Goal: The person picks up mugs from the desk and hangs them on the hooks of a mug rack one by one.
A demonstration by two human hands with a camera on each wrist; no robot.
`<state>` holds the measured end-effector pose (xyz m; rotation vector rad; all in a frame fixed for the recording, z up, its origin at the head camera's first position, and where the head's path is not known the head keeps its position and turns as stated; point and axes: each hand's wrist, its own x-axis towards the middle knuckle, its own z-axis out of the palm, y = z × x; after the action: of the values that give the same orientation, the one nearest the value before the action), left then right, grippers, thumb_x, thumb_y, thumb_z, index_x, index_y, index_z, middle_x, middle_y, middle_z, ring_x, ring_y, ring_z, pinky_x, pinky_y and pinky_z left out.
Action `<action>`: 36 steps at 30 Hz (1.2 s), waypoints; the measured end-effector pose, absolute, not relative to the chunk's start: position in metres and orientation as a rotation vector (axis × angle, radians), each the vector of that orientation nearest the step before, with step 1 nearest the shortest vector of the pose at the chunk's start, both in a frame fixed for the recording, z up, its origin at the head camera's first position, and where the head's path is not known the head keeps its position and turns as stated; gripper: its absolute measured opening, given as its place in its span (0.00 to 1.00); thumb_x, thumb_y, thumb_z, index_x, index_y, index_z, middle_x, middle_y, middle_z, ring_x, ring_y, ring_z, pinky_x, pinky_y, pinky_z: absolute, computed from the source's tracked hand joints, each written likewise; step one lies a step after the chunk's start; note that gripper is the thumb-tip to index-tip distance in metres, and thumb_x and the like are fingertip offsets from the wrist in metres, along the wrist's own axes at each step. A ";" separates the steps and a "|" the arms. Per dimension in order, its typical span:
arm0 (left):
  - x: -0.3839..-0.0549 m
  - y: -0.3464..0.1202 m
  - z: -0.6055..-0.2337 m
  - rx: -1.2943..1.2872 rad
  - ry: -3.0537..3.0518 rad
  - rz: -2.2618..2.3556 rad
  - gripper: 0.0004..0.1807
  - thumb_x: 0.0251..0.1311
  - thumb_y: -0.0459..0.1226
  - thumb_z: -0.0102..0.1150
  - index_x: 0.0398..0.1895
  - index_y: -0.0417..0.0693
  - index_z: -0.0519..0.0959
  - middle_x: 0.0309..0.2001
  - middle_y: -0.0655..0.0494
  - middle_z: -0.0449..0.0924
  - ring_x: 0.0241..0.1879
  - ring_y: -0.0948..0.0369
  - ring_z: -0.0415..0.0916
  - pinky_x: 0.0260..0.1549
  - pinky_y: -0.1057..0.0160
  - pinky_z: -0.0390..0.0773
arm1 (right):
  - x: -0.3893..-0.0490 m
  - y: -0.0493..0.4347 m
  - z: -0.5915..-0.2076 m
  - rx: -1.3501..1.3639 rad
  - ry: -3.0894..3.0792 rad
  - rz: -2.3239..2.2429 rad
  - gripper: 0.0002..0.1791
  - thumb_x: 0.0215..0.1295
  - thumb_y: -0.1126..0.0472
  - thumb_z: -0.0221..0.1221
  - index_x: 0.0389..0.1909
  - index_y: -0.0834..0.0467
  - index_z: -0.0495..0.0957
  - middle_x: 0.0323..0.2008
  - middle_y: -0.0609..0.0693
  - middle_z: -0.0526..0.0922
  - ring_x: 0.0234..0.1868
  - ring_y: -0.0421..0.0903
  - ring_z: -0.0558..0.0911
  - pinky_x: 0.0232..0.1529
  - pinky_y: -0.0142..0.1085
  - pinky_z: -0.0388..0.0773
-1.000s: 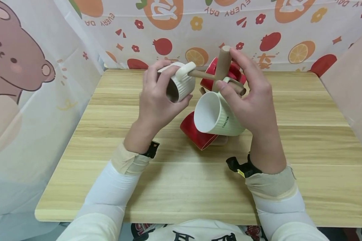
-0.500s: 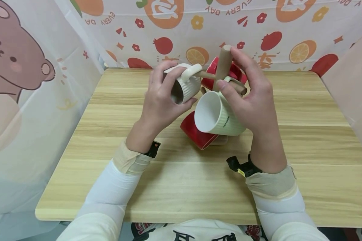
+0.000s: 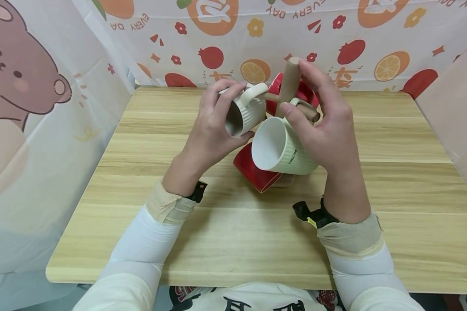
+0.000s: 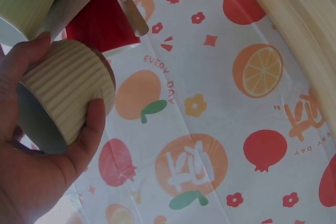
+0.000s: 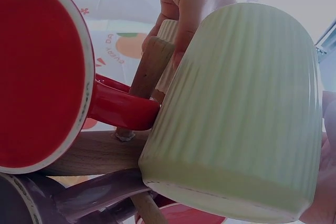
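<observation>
My left hand (image 3: 210, 129) grips a white ribbed mug (image 3: 254, 113), fingers over its far side and thumb beneath. The mug lies tilted on its side, and a peg of the wooden mug tree (image 3: 290, 82) runs through its handle. Near the top of the post, my right hand (image 3: 332, 125) holds the tree between thumb and fingers. Below that hand a pale green mug (image 3: 295, 151) marked "concise" hangs by its handle from another peg. The left wrist view shows the ribbed side of the white mug (image 4: 73, 87) between thumb and fingers.
One red mug (image 3: 257, 170) hangs low in front and another red mug (image 3: 274, 86) behind the post. A dark purple mug (image 5: 100, 195) shows low in the right wrist view. The wooden table (image 3: 140, 181) meets a fruit-print cloth (image 3: 225, 56) at the back.
My left hand has moved the white mug to the right along the peg, closer to the post. The right hand keeps its place on the mug tree.
</observation>
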<state>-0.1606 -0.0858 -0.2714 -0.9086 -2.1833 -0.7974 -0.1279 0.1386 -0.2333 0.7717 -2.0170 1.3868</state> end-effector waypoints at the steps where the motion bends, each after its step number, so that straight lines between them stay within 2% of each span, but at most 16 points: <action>1: -0.161 -0.086 -0.271 -0.913 -2.187 -0.800 0.46 0.44 0.37 0.78 0.67 0.46 0.63 0.63 0.42 0.63 0.66 0.51 0.60 0.60 0.51 0.73 | -0.128 0.139 -0.233 0.772 -2.018 1.385 0.33 0.60 0.70 0.62 0.68 0.63 0.67 0.63 0.54 0.74 0.64 0.46 0.74 0.64 0.44 0.73; 14: -0.162 -0.085 -0.273 -0.944 -2.195 -0.787 0.48 0.44 0.36 0.77 0.69 0.45 0.61 0.63 0.41 0.62 0.66 0.50 0.59 0.61 0.51 0.72 | -0.131 0.140 -0.234 0.792 -2.034 1.361 0.34 0.60 0.67 0.62 0.69 0.61 0.66 0.63 0.53 0.75 0.64 0.45 0.74 0.64 0.41 0.73; 21: -0.163 -0.085 -0.274 -0.949 -2.201 -0.787 0.49 0.44 0.36 0.77 0.70 0.46 0.60 0.64 0.42 0.62 0.66 0.51 0.58 0.61 0.52 0.72 | -0.134 0.142 -0.236 0.815 -2.060 1.341 0.35 0.63 0.64 0.61 0.71 0.58 0.64 0.63 0.53 0.76 0.62 0.45 0.75 0.60 0.44 0.75; 25: -0.166 -0.083 -0.276 -0.970 -2.177 -0.778 0.48 0.46 0.37 0.76 0.70 0.44 0.60 0.63 0.41 0.63 0.66 0.50 0.59 0.62 0.52 0.70 | -0.135 0.143 -0.237 0.805 -2.077 1.346 0.35 0.63 0.63 0.61 0.72 0.56 0.63 0.63 0.51 0.76 0.62 0.44 0.76 0.59 0.41 0.77; 29: -0.167 -0.082 -0.277 -0.978 -2.166 -0.771 0.48 0.47 0.38 0.75 0.70 0.43 0.59 0.63 0.41 0.63 0.65 0.50 0.60 0.63 0.53 0.68 | -0.134 0.143 -0.238 0.800 -2.085 1.350 0.35 0.63 0.63 0.61 0.72 0.56 0.63 0.63 0.51 0.76 0.62 0.43 0.75 0.58 0.37 0.76; 36: -0.166 -0.080 -0.278 -0.968 -2.182 -0.782 0.49 0.46 0.36 0.75 0.71 0.42 0.58 0.64 0.40 0.62 0.66 0.49 0.59 0.63 0.53 0.70 | -0.134 0.142 -0.238 0.815 -2.069 1.365 0.36 0.63 0.65 0.61 0.72 0.58 0.62 0.61 0.52 0.77 0.61 0.44 0.76 0.61 0.39 0.75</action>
<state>-0.1657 -0.0802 -0.2776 -0.9683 -2.1824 -0.7820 -0.1340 0.1422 -0.2377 0.8150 -2.0694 1.3646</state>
